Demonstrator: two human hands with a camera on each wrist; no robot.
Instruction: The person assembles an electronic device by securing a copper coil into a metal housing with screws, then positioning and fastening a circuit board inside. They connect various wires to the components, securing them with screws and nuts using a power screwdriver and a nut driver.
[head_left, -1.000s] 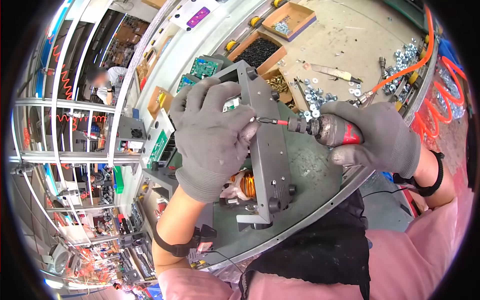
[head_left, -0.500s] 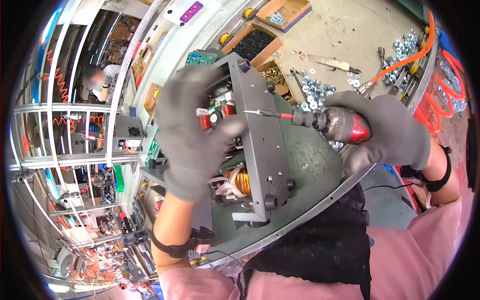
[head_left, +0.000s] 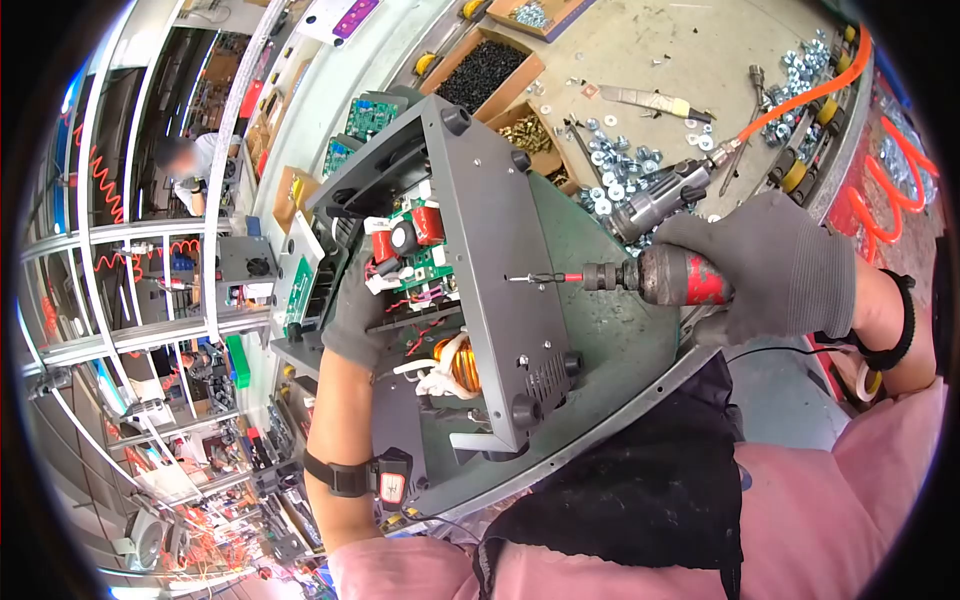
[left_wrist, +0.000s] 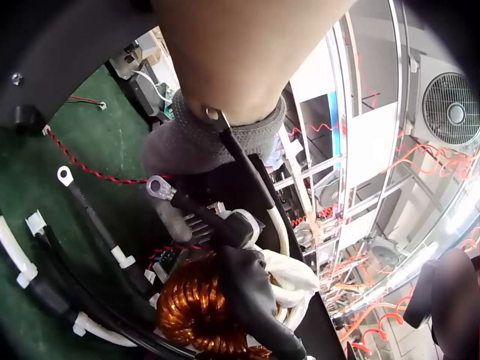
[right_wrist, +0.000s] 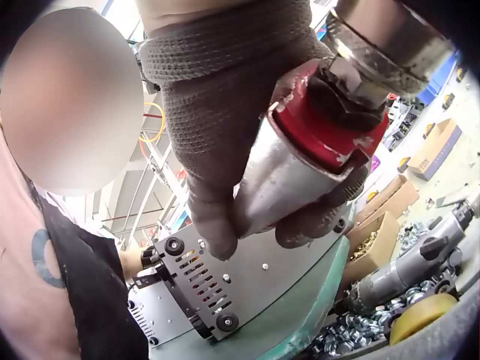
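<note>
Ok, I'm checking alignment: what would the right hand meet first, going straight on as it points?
The right hand holds a driver aimed at the grey case panel; that looks first in line, though whether the tip already touches it is unclear.

Pale metal framework (head_left: 211, 290) — red coiled hose (head_left: 104, 187), white grilled fan unit (left_wrist: 454, 106) — bright light (left_wrist: 465, 214).

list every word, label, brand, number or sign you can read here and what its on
No text can be read.
Power driver: marks on its red band, too worn and small to read.
Wrist device: pale label, too small to read.
Purple strip: marks too small to read.
Pink shirt: a curved grey mark; cannot tell whether it is a letter.
</note>
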